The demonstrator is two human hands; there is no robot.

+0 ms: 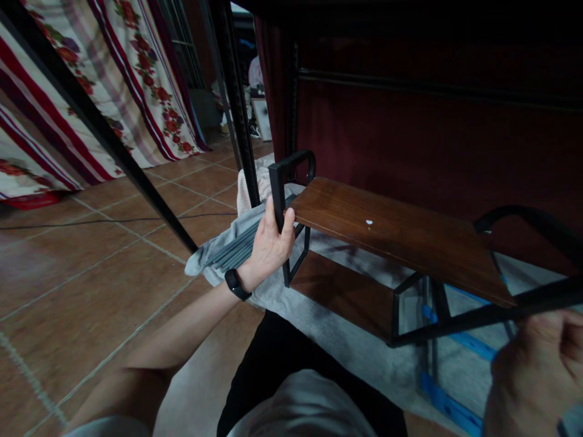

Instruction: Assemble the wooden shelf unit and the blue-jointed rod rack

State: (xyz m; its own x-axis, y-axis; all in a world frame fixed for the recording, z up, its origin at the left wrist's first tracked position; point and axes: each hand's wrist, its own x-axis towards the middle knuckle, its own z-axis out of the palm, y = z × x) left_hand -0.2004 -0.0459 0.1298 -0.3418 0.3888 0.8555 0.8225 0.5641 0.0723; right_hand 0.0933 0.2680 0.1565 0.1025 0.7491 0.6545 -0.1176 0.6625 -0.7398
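Note:
A small two-tier shelf has a brown wooden upper board (401, 237), a lower board (341, 291) and a black metal side frame (276, 188) at its left. My left hand (272, 243), with a black band on its wrist, grips that left upright, thumb by the corner of the upper board. On the right, a second black metal frame (537, 297) slants outward past the upper board's end. My right hand (537, 370) is just below it, blurred, fingers curled; what they hold is hidden. A small white spot (369, 222) marks the upper board.
Grey rods (237, 246) lie on a grey cloth (314, 318) spread over the tiled floor (150, 267). Blue slotted strips (449, 397) are at lower right. Black rack posts (239, 115) rise nearby, with a dark red curtain (410, 152) behind. A thin cable (122, 220) crosses the floor.

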